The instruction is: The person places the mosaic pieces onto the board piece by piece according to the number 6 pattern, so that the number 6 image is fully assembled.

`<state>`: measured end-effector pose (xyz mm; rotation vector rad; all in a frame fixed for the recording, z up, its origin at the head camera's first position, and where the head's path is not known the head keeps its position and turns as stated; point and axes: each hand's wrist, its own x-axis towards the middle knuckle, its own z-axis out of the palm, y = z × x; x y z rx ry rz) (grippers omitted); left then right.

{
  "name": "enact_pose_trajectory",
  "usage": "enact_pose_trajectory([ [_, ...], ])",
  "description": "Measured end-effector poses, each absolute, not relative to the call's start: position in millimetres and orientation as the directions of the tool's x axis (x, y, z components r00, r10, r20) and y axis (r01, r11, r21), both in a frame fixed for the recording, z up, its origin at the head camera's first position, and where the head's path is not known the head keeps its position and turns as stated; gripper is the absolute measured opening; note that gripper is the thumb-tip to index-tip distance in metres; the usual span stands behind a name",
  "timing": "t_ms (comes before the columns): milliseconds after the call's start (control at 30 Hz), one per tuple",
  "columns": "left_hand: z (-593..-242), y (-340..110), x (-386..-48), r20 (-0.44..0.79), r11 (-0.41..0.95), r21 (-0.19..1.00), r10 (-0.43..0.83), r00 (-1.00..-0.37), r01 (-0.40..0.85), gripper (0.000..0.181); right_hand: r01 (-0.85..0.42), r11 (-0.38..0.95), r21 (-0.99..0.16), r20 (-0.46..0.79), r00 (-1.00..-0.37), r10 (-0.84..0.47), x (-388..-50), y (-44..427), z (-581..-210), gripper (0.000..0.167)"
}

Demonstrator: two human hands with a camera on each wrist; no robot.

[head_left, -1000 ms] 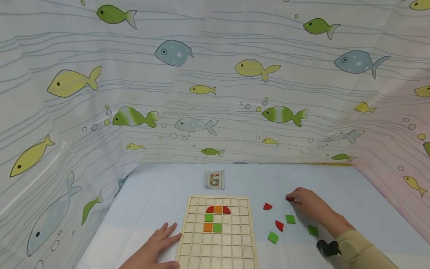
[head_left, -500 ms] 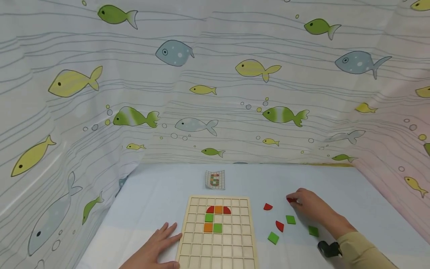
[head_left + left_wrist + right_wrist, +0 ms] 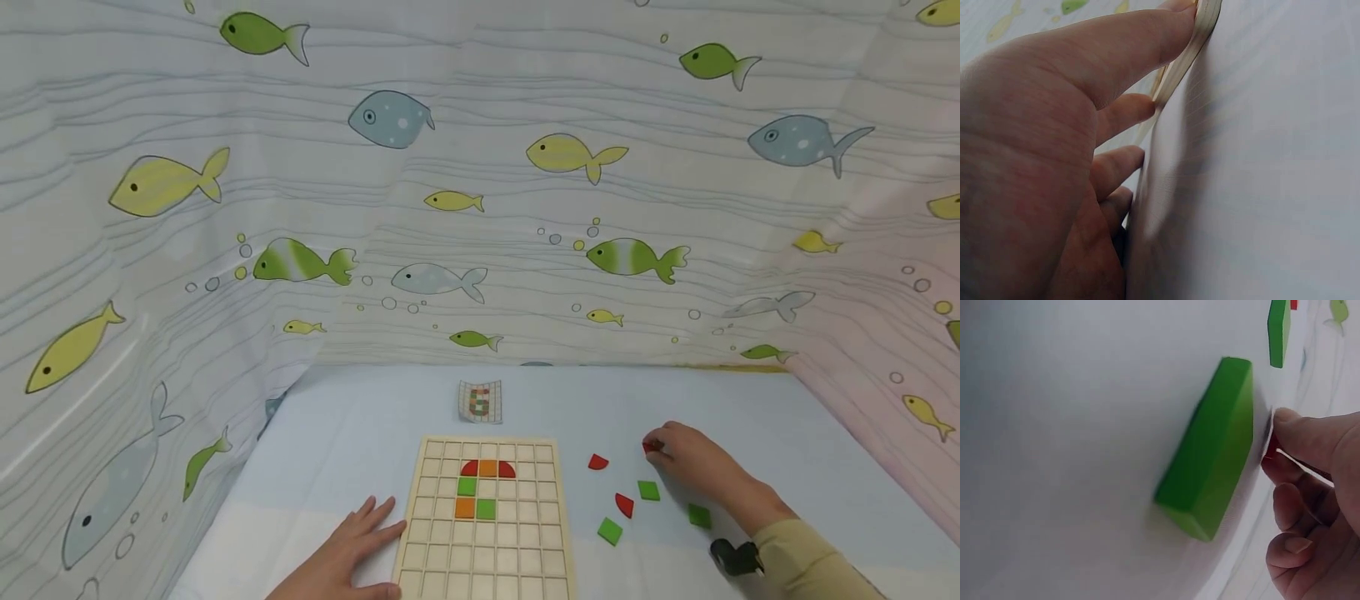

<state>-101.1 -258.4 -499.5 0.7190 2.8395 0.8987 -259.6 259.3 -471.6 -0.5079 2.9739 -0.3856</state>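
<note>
Two hands at work: pinches a small red wooden-looking tile (image 3: 1272, 449), shape partly covered, between thumb and fingertips of the right hand (image 3: 690, 457), right of the gridded pale wooden board (image 3: 528, 560); cannot tell if touching the pale blue cloth (image 3: 360, 433). Rests the left hand (image 3: 347, 550), fingers spread, against the board's left edge. Calls, likely, for a light edge hold and a lift clear of the green square tile (image 3: 700, 516) beside the right wrist, board kept steady. Shows no legible brand or label; only a coloured-block figure, resembling a 6, on the small printed paper sheet (image 3: 480, 402) beyond the board.
</note>
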Motion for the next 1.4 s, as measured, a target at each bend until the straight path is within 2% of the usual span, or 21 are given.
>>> enact_pose_trajectory([
  [267, -497, -258, -101, 0.035, 0.715, 0.585, 0.449, -0.893, 0.383, 0.071, -0.352, 0.894, -0.278, -0.002, -0.93, -0.367, -251, 249, -461, 0.02],
  [567, -499, -258, -100, 0.076, 0.72, 0.551, 0.461, -0.884, 0.423, 0.07, -0.39, 0.868, -0.308, 0.036, -0.916, -0.399, -239, 225, -446, 0.024],
  [900, -500, -258, -100, 0.062, 0.704, 0.579, 0.466, -0.883, 0.412, 0.069, -0.459, 0.828, -0.323, 0.093, -0.886, -0.455, -227, 200, -441, 0.02],
  [1400, -497, -259, -99, 0.027, 0.697, 0.611, 0.455, -0.89, 0.375, 0.07, -0.491, 0.816, -0.306, 0.08, -0.867, -0.492, -209, 154, -439, 0.019],
])
